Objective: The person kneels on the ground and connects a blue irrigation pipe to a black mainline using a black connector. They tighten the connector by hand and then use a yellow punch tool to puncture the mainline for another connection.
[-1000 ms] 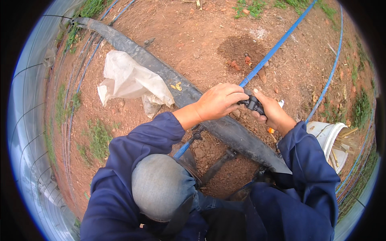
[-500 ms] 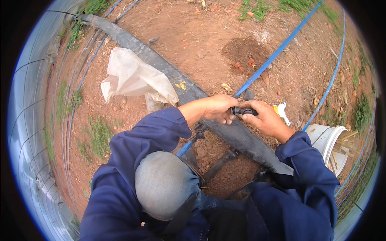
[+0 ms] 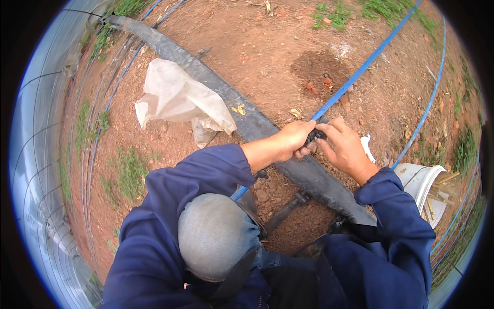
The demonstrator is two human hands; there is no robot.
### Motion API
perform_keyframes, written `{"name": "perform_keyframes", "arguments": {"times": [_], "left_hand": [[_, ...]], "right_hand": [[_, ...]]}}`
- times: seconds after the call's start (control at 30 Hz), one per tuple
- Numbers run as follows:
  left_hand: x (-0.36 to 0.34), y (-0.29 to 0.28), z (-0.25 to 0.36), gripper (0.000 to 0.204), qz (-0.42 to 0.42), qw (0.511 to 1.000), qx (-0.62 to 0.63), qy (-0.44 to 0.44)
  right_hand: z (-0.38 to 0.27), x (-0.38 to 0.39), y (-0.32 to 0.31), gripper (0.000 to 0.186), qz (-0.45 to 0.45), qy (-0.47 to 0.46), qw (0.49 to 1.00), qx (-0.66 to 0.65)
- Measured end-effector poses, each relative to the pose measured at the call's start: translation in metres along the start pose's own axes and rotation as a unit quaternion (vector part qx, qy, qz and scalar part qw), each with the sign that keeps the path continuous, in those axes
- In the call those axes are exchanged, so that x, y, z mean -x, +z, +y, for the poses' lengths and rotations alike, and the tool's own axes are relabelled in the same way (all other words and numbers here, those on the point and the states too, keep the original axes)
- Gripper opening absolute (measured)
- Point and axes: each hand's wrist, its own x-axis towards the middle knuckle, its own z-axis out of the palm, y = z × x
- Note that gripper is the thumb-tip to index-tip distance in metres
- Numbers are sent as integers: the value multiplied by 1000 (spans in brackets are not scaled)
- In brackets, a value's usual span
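My left hand (image 3: pixel 293 138) grips a small black plastic fitting (image 3: pixel 314 137) where the blue flat tube (image 3: pixel 357 72) meets it. My right hand (image 3: pixel 343 150) has its fingers curled around the fitting from the other side, partly hiding it. Beneath both hands runs a wide black flat hose (image 3: pixel 314 183), lying diagonally over the reddish soil. Below it, a short dark pipe (image 3: pixel 283 211) with a fitting rests in dug soil. My denim-covered knee (image 3: pixel 211 237) fills the lower middle.
A crumpled translucent plastic sheet (image 3: pixel 182 100) lies across the hose's left side. A tipped white bucket (image 3: pixel 411 177) holding sticks sits at right, near a small white object (image 3: pixel 366 147). More blue tubes (image 3: pixel 432 98), weeds (image 3: pixel 128 175) and a plastic tunnel wall (image 3: pixel 36 154) line the sides.
Both hands first dipped a little with the fitting, then rose slightly. My right fingers now reach further over the fitting. The surroundings have shifted slightly rightward in view.
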Motion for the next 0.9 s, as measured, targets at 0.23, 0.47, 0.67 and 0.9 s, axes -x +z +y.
{"name": "perform_keyframes", "arguments": {"times": [0.23, 0.47, 0.67, 0.9], "left_hand": [[-6, 4, -13, 40, 45, 984, -22, 171], [-9, -18, -5, 41, -40, 984, -85, 154], [-4, -25, 7, 53, -51, 993, -99, 45], [-7, -36, 10, 43, -75, 930, -297, 202]], "right_hand": [[-9, -10, 12, 27, 60, 161, 980, -101], [-17, -12, -2, 43, 25, 124, 991, -43], [-5, -12, -8, 53, -87, 84, 992, -31], [11, -5, -6, 41, -134, 229, 951, -161]]}}
